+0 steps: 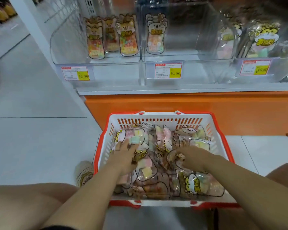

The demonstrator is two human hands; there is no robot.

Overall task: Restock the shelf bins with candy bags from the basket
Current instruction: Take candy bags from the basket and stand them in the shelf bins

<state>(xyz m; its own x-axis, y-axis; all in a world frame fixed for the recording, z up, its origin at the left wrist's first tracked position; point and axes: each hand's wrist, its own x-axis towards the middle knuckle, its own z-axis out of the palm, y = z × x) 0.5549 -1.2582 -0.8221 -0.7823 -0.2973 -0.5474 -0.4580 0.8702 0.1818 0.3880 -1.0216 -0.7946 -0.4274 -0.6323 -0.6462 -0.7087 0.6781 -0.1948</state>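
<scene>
Crouches with bare knees low in the foreground, over a red-and-white basket standing on the pale floor and heaped with candy bags. Rests the left hand flat, with straight, spread fingers, on the bags by the basket's left wall, gripping nothing. Pushes the right hand in among the bags right of centre, with fingertips hidden, so cannot tell whether closed on one. Faces, just behind the basket, an orange base under a white shelf bearing three clear bins with yellow-cornered price tags: three rows of upright bags in the left bin, one row in the middle, more in the right.
</scene>
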